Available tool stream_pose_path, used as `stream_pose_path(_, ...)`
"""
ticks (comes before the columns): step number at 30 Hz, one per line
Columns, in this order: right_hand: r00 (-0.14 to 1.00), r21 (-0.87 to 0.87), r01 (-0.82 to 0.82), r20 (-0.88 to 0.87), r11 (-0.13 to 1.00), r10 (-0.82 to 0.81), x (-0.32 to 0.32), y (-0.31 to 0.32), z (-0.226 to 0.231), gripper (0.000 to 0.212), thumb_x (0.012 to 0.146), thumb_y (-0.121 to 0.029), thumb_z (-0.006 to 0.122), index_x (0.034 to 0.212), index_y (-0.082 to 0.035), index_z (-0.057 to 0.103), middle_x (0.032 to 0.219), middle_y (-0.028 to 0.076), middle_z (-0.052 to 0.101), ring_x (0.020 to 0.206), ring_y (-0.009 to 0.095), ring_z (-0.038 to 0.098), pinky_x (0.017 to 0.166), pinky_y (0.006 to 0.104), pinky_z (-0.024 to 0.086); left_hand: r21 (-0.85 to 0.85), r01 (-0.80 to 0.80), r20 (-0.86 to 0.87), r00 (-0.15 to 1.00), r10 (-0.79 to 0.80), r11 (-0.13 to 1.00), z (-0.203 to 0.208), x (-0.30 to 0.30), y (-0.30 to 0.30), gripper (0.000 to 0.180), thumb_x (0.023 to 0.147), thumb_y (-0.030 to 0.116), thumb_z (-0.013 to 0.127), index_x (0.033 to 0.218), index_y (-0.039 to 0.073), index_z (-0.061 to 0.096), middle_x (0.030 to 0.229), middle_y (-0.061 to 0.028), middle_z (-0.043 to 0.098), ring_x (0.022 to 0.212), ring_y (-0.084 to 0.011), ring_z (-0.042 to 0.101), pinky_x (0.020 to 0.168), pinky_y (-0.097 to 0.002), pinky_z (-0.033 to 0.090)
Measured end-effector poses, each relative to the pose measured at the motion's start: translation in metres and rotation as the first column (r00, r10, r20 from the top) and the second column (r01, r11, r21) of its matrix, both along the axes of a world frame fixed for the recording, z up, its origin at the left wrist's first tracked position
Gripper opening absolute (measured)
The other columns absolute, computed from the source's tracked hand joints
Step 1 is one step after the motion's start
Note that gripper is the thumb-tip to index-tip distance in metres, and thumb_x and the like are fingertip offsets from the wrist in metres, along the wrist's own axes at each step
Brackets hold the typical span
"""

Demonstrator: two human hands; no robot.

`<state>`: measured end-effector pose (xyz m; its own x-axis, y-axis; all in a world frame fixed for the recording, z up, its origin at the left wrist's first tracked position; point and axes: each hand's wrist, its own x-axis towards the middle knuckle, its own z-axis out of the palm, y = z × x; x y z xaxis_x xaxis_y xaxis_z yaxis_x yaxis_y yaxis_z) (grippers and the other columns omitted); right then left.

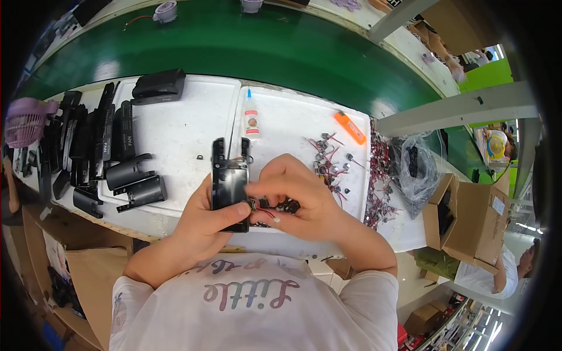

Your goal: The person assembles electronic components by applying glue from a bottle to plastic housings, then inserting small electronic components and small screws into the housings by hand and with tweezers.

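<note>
My left hand [202,215] is closed around a black plastic housing shell [230,190], held upright above the white foam tray, its hollow side up. At the shell's right edge my right hand [310,202] pinches a small part with red and black wires [265,213] and a white plug. The right fingers cover much of that part, so whether it sits inside the shell I cannot tell. Beyond the hands stands a white bottle [251,121] with a blue tip. To the right lie small wired parts [329,164] and an orange flat plastic tool [350,127].
Black housing pieces [88,131] crowd the left side, with a purple fan [26,123] behind them. A green belt [281,55] runs along the far side. At right are more wired parts, a clear plastic bag [417,175], an open cardboard box [477,219] and another person [489,278].
</note>
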<state>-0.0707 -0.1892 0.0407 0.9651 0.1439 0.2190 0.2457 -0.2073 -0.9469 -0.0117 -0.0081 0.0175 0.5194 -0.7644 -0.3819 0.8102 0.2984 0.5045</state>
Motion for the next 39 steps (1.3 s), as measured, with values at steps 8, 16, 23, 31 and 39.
stream_pose_path(8, 0.974, 0.084, 0.192, -0.141, 0.978, -0.179, -0.008, 0.012, -0.008, 0.017, 0.074, 0.003, 0.066, 0.087, -0.002, 0.058, 0.081, 0.005, 0.054, 0.065, 0.009, 0.049, 0.057, 0.0223, 0.04, 0.053, -0.234, 0.282, 0.936, 0.211, 0.971, -0.002, -0.006, -0.009, 0.053, 0.076, -0.004, 0.063, 0.122, 0.006, 0.037, 0.107, -0.0099, 0.052, 0.089, -0.0158, 0.055, 0.079, -0.0306, 0.048)
stream_pose_path(16, 0.964, -0.17, 0.248, 0.139, 0.954, -0.226, 0.0, 0.002, 0.014, 0.015, 0.069, 0.004, 0.067, 0.082, -0.003, 0.063, 0.08, 0.005, 0.055, 0.065, 0.013, 0.051, 0.056, 0.0245, 0.04, 0.122, -0.025, 0.396, 0.918, -0.026, 0.992, 0.0, -0.008, 0.0, 0.053, 0.077, -0.005, 0.062, 0.122, 0.004, 0.036, 0.102, -0.0082, 0.054, 0.09, -0.0126, 0.055, 0.077, -0.0267, 0.047)
stream_pose_path(23, 0.744, -0.475, 0.465, 0.667, 0.747, -0.039, 0.008, 0.009, 0.006, 0.029, 0.051, -0.001, 0.071, 0.08, -0.004, 0.064, 0.077, 0.005, 0.047, 0.064, 0.022, 0.046, 0.053, 0.0304, 0.036, 0.217, 0.095, 0.451, 0.873, -0.187, 0.971, 0.006, -0.014, 0.004, 0.048, 0.076, -0.004, 0.063, 0.117, 0.003, 0.039, 0.102, -0.0028, 0.055, 0.092, -0.0069, 0.052, 0.078, -0.0234, 0.043)
stream_pose_path(31, 0.681, -0.44, 0.51, 0.731, 0.739, -0.035, 0.011, 0.011, 0.003, 0.031, 0.049, 0.0, 0.069, 0.079, -0.002, 0.063, 0.079, 0.007, 0.049, 0.064, 0.023, 0.046, 0.052, 0.0297, 0.036, 0.167, 0.069, 0.513, 0.846, -0.146, 0.984, 0.006, -0.016, 0.002, 0.05, 0.076, -0.006, 0.062, 0.119, 0.001, 0.038, 0.103, -0.0024, 0.053, 0.095, -0.0065, 0.051, 0.079, -0.0227, 0.042)
stream_pose_path(39, 0.697, -0.563, 0.487, 0.711, 0.667, 0.091, 0.01, 0.011, 0.008, 0.03, 0.051, -0.008, 0.066, 0.08, 0.001, 0.063, 0.082, 0.007, 0.052, 0.069, 0.022, 0.05, 0.054, 0.0316, 0.037, 0.173, 0.051, 0.55, 0.824, -0.139, 0.984, 0.002, -0.014, 0.002, 0.051, 0.076, -0.007, 0.061, 0.12, 0.002, 0.038, 0.096, -0.0007, 0.054, 0.086, -0.0047, 0.051, 0.071, -0.0207, 0.042)
